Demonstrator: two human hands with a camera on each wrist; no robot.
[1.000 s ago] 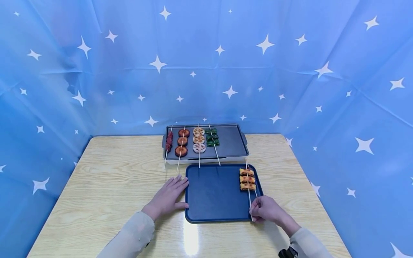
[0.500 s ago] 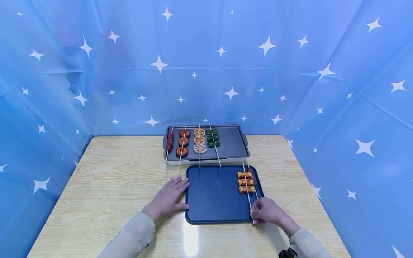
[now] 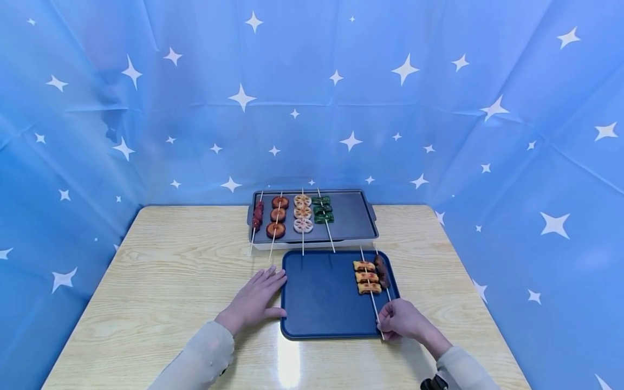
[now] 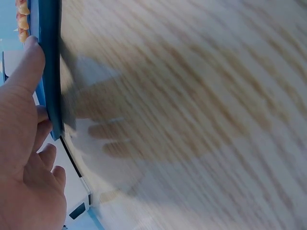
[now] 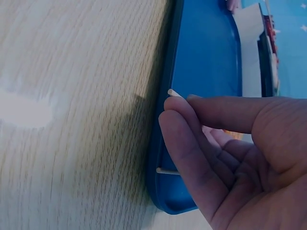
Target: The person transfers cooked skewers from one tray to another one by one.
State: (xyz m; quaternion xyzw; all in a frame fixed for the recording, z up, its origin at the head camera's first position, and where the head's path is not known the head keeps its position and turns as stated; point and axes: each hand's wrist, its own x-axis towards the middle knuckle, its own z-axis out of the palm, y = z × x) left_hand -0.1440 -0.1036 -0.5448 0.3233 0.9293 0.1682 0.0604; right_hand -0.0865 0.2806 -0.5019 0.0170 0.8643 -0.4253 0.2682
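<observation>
Near the front right corner of the blue tray (image 3: pixel 322 319), my right hand (image 3: pixel 402 319) pinches the stick end of a skewer with yellow browned pieces (image 3: pixel 367 277). That skewer slants over the tray's right side. Just right of it lies a skewer with dark brown meat (image 3: pixel 382 271); its stick end (image 5: pixel 165 170) shows below my fingers in the right wrist view. My left hand (image 3: pixel 253 300) lies with fingers spread at the tray's left edge. In the left wrist view its thumb (image 4: pixel 29 64) touches the tray's rim (image 4: pixel 49 62), and nothing is gripped.
Behind the tray stands a grey griddle (image 3: pixel 348 214) with a white base. On it lie a red meat skewer (image 3: pixel 257 216), a round brown-slice skewer (image 3: pixel 278 215), a lotus root skewer (image 3: pixel 303 213) and a green skewer (image 3: pixel 323 210). Their sticks overhang its front edge.
The food end of the yellow skewer has swung left, uncovering the dark brown skewer beside it. My right hand has barely shifted; my left hand stays at the tray's edge.
</observation>
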